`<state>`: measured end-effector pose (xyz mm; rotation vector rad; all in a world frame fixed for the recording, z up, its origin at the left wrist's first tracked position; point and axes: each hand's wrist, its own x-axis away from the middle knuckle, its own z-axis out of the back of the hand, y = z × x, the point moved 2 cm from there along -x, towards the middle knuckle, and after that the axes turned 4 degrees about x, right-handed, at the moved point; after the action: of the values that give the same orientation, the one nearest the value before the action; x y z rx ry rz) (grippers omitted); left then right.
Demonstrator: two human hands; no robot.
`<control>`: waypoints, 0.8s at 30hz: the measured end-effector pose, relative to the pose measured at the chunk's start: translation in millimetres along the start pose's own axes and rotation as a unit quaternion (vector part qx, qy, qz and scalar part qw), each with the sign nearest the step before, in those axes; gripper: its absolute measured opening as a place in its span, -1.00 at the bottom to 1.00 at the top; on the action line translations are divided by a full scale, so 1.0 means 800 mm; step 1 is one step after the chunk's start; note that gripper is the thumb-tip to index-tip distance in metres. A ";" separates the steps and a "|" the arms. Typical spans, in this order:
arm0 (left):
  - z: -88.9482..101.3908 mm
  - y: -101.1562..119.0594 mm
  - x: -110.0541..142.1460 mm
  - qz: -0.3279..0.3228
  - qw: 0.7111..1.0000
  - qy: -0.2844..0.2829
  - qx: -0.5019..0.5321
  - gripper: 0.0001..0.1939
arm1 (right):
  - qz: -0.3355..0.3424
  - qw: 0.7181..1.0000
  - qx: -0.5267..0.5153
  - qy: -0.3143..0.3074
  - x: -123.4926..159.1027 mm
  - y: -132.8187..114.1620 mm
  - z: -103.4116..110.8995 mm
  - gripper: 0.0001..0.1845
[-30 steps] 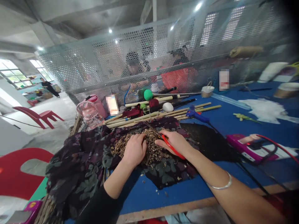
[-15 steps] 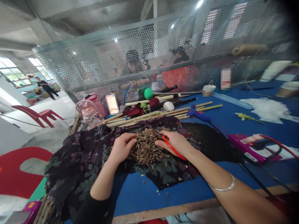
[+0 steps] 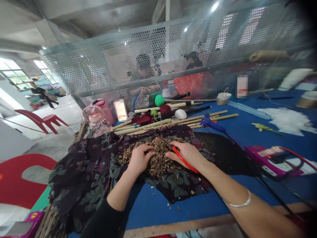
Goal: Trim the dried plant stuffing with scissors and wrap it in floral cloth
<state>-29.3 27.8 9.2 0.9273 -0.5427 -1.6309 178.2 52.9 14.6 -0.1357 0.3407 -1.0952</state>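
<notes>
A loose heap of brown dried plant bits (image 3: 159,165) lies on a dark floral cloth (image 3: 84,172) spread over the blue table. My left hand (image 3: 139,158) rests at the heap's left side, thumb and fingers apart, fingertips touching the bits. Its fingertips are partly hidden among them. On the right side of the heap, my right hand (image 3: 187,153) grips red-handled scissors (image 3: 184,158). Their dark blades point up and left over the heap, and the right thumb touches the bits.
Behind the cloth lie wooden sticks (image 3: 148,126), yarn balls and a blue glue gun (image 3: 213,124). A purple device (image 3: 269,162) with cables stands at right. A pink bag (image 3: 99,115) is at back left. People sit beyond a perforated metal screen (image 3: 106,66).
My left hand pulled back left from the heap, then came in again to the right. My right hand stays nearly still with the scissors. A distant person has walked left.
</notes>
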 end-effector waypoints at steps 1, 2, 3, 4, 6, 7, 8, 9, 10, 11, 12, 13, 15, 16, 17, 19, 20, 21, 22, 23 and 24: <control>0.000 -0.003 0.000 0.021 0.999 0.022 0.025 -0.84 | 0.002 1.000 0.001 0.001 0.000 0.000 -0.001 -0.44; -0.001 -0.006 0.000 0.046 0.996 0.047 0.055 -0.85 | 0.003 1.000 0.001 -0.001 0.001 -0.001 -0.001 -0.44; -0.001 -0.010 0.000 0.077 0.990 0.070 0.097 -0.85 | 0.005 1.000 0.001 -0.005 0.001 -0.001 -0.001 -0.44; -0.002 -0.012 0.000 0.114 0.978 0.089 0.153 -0.84 | 0.007 1.000 0.000 -0.009 0.001 -0.003 -0.001 -0.43; -0.005 -0.015 0.000 0.188 0.928 0.108 0.302 -0.79 | 0.012 1.000 -0.002 -0.020 0.002 -0.006 0.000 -0.41; -0.006 -0.015 0.000 0.219 0.893 0.110 0.378 -0.77 | 0.014 1.000 -0.002 -0.024 0.002 -0.008 0.001 -0.40; -0.007 -0.014 0.000 0.244 0.855 0.111 0.444 -0.78 | 0.015 0.999 -0.001 -0.028 0.002 -0.010 0.002 -0.39; -0.007 -0.013 0.001 0.264 0.819 0.114 0.497 -0.79 | 0.015 0.999 0.000 -0.030 0.003 -0.011 0.003 -0.38; -0.006 -0.010 0.001 0.278 0.789 0.116 0.535 -0.81 | 0.014 0.999 0.002 -0.031 0.003 -0.013 0.003 -0.37; -0.005 -0.008 0.002 0.288 0.767 0.115 0.561 -0.85 | 0.015 0.999 0.002 -0.031 0.003 -0.013 0.003 -0.36; -0.004 -0.005 0.003 0.292 0.754 0.106 0.579 -0.86 | 0.015 0.999 0.002 -0.031 0.004 -0.014 0.004 -0.35; -0.003 -0.002 0.004 0.286 0.750 0.089 0.590 -0.82 | 0.016 0.999 0.001 -0.032 0.004 -0.014 0.003 -0.35; -0.004 0.003 0.005 0.251 0.763 0.049 0.593 -0.67 | 0.018 0.999 -0.004 -0.035 0.005 -0.014 0.003 -0.36; -0.005 0.005 0.006 0.233 0.773 0.037 0.589 -0.63 | 0.019 0.999 -0.007 -0.037 0.005 -0.014 0.003 -0.36; -0.006 0.006 0.007 0.222 0.781 0.035 0.583 -0.62 | 0.018 0.999 -0.010 -0.037 0.005 -0.014 0.003 -0.36; -0.010 0.005 0.008 0.224 0.790 0.051 0.569 -0.64 | 0.016 0.999 -0.017 -0.041 0.006 -0.014 0.004 -0.35; -0.011 0.003 0.008 0.231 0.792 0.064 0.561 -0.65 | 0.015 0.999 -0.021 -0.045 0.006 -0.014 0.005 -0.34; -0.013 0.002 0.009 0.238 0.794 0.076 0.554 -0.65 | 0.015 0.998 -0.025 -0.050 0.006 -0.014 0.005 -0.34; -0.014 0.000 0.009 0.243 0.796 0.089 0.547 -0.65 | 0.016 0.998 -0.029 -0.055 0.006 -0.014 0.006 -0.34; -0.015 -0.001 0.009 0.247 0.796 0.099 0.543 -0.65 | 0.019 0.997 -0.034 -0.059 0.007 -0.014 0.006 -0.34; -0.016 -0.002 0.009 0.249 0.796 0.107 0.542 -0.64 | 0.026 0.997 -0.040 -0.062 0.008 -0.015 0.005 -0.35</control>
<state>-20.9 23.1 -1.5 1.5801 -1.4879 -0.6108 172.0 41.9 20.4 -0.2641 0.2753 -1.0171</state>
